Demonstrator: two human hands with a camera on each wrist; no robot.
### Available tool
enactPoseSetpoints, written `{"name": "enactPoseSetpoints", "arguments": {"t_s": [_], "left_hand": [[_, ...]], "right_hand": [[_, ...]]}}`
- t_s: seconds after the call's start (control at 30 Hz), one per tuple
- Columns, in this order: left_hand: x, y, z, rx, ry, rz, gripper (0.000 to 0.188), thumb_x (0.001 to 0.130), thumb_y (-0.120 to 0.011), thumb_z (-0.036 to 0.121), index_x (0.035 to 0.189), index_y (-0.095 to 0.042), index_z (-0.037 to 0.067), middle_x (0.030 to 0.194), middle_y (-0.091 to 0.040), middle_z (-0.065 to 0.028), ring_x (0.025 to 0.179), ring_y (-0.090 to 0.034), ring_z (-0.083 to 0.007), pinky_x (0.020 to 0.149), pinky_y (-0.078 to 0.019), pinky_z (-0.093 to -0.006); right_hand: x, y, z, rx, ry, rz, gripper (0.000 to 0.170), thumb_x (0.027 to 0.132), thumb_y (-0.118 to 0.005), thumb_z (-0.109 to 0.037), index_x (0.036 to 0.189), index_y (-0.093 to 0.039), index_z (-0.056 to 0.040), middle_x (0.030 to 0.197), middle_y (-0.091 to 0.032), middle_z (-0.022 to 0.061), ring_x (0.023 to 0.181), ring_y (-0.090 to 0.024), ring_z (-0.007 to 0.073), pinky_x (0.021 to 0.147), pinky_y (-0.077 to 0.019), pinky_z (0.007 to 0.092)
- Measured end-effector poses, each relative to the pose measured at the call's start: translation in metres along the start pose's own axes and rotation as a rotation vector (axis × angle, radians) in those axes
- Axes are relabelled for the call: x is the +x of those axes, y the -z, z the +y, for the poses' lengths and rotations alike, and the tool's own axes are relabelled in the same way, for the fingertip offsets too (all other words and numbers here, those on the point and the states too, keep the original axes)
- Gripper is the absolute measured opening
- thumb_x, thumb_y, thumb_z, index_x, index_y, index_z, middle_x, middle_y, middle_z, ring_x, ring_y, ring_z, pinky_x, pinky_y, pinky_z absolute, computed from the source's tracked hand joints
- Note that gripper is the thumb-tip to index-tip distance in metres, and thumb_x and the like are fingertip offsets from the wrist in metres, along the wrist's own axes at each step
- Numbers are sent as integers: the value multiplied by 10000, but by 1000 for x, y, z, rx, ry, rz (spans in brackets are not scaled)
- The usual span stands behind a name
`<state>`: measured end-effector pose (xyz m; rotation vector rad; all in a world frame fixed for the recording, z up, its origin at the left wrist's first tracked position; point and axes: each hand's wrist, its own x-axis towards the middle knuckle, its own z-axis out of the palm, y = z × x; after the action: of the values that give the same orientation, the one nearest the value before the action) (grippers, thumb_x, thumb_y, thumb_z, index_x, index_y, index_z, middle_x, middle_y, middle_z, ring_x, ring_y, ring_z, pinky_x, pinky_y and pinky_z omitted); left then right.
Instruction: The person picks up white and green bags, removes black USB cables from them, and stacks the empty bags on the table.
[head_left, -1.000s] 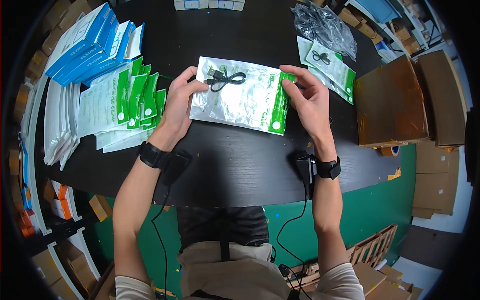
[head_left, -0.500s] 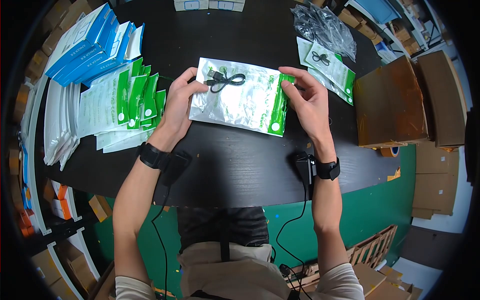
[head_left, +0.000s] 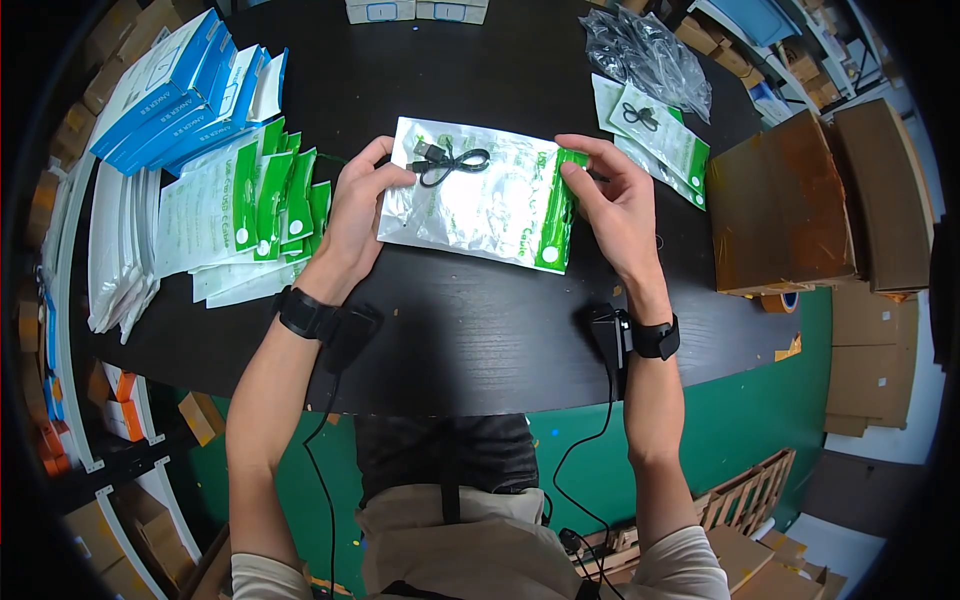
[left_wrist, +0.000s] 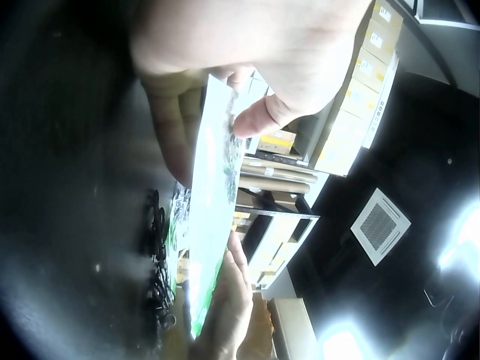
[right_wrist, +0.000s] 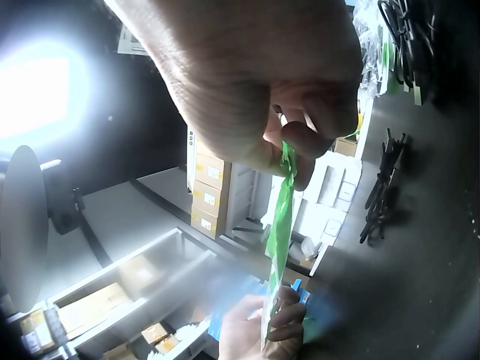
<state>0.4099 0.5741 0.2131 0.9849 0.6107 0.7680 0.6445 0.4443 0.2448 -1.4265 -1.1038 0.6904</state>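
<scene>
A white-and-green plastic cable pouch [head_left: 490, 205] is held up over the black table, tilted, with a black tied USB cable [head_left: 452, 163] showing on its face. My left hand [head_left: 352, 205] pinches its white end, thumb on the front and fingers behind. At the green end, my right hand [head_left: 620, 205] pinches the upper corner between thumb and fingers. Both wrist views catch the pouch [right_wrist: 279, 225] almost edge-on. Black cable bundles [right_wrist: 384, 187] lie on the table in the right wrist view; the pouch hides that spot from the head view.
Left of the hands lie overlapping green-and-white pouches [head_left: 215, 205], with blue boxes [head_left: 165, 85] behind them and a white stack [head_left: 118, 245] beside. At right are two more pouches [head_left: 675, 140], a crumpled clear plastic bag [head_left: 650, 60] and an open cardboard box [head_left: 785, 205].
The pouch stays in both hands. Its green end and the right hand have shifted very slightly left and toward the body; little else has moved.
</scene>
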Motion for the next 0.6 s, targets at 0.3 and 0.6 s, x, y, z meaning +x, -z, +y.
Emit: {"name": "enactPoseSetpoints", "arguments": {"t_s": [0.3, 0.6], "left_hand": [[0, 2, 1, -16, 3, 0, 204, 897, -563, 30, 1099, -585, 12, 1026, -687, -82, 918, -672, -117, 846, -535, -264], [1, 4, 1, -26, 6, 4, 212, 903, -575, 32, 1113, -593, 15, 1035, -690, -80, 928, -676, -128, 859, -534, -273]], "right_hand": [[-2, -1, -4, -33, -38, -34, 264, 971, -646, -56, 1232, -681, -41, 921, -672, -36, 613, -416, -26, 515, -267, 182], [-3, -1, -2, -92, -39, -89, 264, 966, -662, -74, 1226, -681, -31, 903, -665, -45, 652, -461, -11, 564, -323, 176]]}}
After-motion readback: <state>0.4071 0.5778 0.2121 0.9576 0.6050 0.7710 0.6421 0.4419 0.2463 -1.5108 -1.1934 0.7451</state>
